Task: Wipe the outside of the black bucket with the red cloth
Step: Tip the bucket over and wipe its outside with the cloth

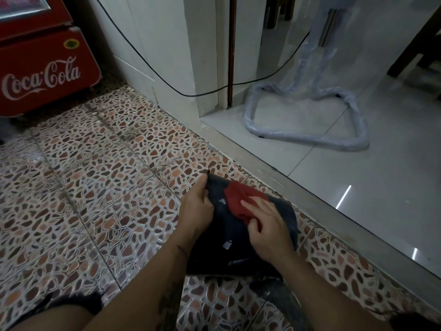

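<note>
The black bucket lies tipped on its side on the patterned floor, its base pointing away from me. My left hand grips the bucket's left side near the base. My right hand presses the red cloth flat against the upper outside wall of the bucket. The cloth is bunched, partly under my fingers. White specks show on the bucket's dark wall.
A red Coca-Cola cooler stands at the back left. A raised grey step runs diagonally to the right of the bucket, with pale tiles beyond. A plastic-wrapped stand base sits there. A black cable hangs along the white wall.
</note>
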Demonstrator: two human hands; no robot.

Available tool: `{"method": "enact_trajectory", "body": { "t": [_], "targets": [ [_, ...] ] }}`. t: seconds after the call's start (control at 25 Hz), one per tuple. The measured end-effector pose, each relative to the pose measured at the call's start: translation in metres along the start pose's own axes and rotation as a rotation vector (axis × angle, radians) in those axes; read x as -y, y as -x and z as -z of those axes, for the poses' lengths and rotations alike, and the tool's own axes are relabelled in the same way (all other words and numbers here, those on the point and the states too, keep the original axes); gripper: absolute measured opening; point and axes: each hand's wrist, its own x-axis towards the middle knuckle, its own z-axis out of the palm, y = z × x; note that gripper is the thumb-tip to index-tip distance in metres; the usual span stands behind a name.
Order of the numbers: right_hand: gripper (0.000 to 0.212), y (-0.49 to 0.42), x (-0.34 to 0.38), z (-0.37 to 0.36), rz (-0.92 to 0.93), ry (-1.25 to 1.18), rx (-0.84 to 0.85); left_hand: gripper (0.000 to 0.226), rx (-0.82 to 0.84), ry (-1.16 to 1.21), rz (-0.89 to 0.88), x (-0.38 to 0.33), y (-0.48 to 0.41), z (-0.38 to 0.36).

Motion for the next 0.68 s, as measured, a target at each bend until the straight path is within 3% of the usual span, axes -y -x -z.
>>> {"method": "enact_trajectory", "body": {
  "t": [0.16, 0.24, 0.32, 0.52, 0.68],
  "targets": [
    [0.054, -0.010, -0.025, 0.031, -0.310, 0.254, 0.056, 0.046, 0.059, 0.079, 0.064, -0.009, 0.009, 0.000],
    [0.042, -0.036, -0.008, 0.029, -0.413, 0.211, 0.114, 0.047, 0.082, 0.108, 0.045, -0.013, 0.019, -0.004],
    [0.037, -0.051, 0.019, 0.010, -0.381, 0.101, 0.178, 0.047, 0.090, 0.122, 0.038, -0.014, 0.027, -0.006],
    [0.064, 0.007, 0.038, -0.007, -0.021, -0.046, 0.151, 0.045, 0.057, 0.115, 0.057, -0.013, 0.018, -0.004],
    [0.064, 0.036, -0.008, 0.024, -0.140, 0.047, 0.022, 0.042, -0.003, 0.090, 0.061, -0.017, 0.019, -0.006]
  ]
}}
